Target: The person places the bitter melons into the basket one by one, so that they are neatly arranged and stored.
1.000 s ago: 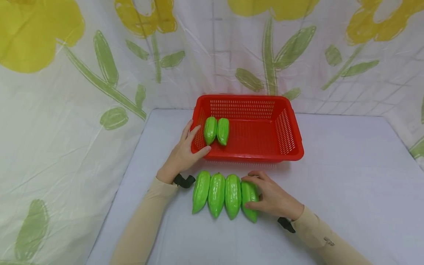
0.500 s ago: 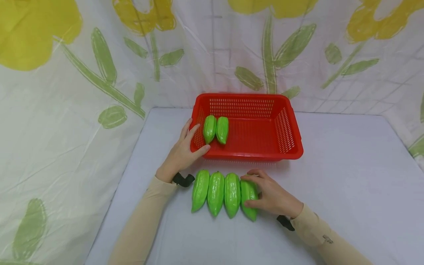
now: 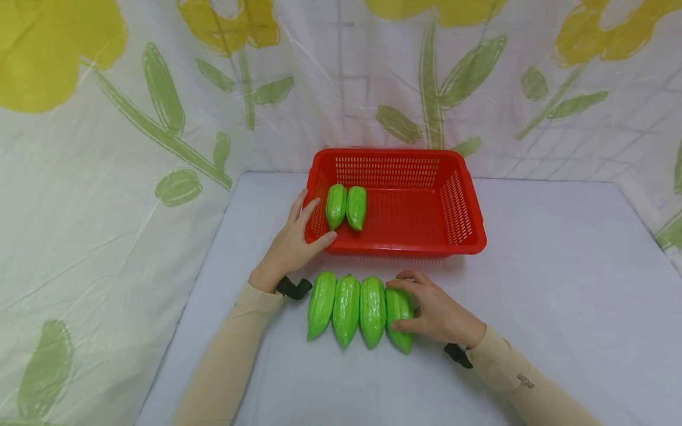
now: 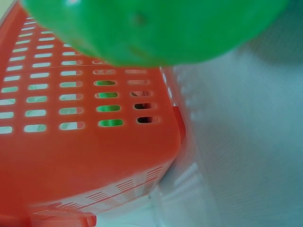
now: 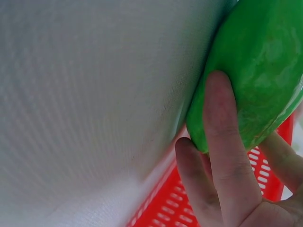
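Note:
Four ridged, glossy green gourds with pointed ends lie in a row in front of the red plastic basket (image 3: 405, 247). My right hand (image 3: 439, 310) holds the rightmost gourd (image 3: 396, 310), thumb near its lower end and fingers at the upper end. In the right wrist view its fingers lie against that gourd (image 5: 265, 56), which is on the tabletop. My left hand (image 3: 288, 245) rests on the basket's front left corner, fingers spread along the left rim and thumb over the front rim. Two more gourds (image 3: 356, 208) lie side by side inside, at the left.
The basket stands at the back of a white-covered table (image 3: 559, 284). A flower-printed curtain (image 3: 357, 77) hangs behind it and along the left. A blurred green gourd (image 4: 156, 28) fills the top of the left wrist view.
The head view has shifted very slightly. Both hands, the basket and the gourds keep their places.

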The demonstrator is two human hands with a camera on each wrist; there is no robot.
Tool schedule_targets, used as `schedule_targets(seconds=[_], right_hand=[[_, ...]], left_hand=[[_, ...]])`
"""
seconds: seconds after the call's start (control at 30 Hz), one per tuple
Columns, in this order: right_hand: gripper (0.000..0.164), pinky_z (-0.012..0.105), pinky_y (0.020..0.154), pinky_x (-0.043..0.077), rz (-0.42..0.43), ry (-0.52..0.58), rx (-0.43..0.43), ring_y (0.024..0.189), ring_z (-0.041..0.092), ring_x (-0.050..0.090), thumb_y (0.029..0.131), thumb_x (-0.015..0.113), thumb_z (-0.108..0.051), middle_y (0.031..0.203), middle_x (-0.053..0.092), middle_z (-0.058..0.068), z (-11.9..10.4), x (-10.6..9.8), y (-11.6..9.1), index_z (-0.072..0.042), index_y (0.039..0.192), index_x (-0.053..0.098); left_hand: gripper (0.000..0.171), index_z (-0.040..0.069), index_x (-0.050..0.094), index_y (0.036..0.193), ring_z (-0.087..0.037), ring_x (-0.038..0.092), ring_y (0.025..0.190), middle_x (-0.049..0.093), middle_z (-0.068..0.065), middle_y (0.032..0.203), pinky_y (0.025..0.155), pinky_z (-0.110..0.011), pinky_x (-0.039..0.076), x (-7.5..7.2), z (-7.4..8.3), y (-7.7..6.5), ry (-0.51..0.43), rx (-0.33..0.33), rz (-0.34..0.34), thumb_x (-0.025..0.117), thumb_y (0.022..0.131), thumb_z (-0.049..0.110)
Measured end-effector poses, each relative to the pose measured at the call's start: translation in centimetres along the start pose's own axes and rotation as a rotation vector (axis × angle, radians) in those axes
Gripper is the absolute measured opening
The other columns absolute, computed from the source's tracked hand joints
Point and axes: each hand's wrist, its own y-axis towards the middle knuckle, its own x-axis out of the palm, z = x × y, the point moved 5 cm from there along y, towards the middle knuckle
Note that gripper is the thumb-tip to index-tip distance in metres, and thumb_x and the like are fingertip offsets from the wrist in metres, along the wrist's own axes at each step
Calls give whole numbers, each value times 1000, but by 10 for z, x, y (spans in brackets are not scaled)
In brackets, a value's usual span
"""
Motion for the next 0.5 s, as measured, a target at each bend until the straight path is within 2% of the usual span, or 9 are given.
schedule_targets(seconds=[0.5], right_hand=[[68,27,81,55,5,-6,-4,120,28,56,80,90,-26,142,52,14,1,0,0,-8,140,63]], left_hand=[[91,24,24,167,-39,37,151,-3,12,175,109,-68,43,0,0,0,-3,-1,-2,60,95,65]])
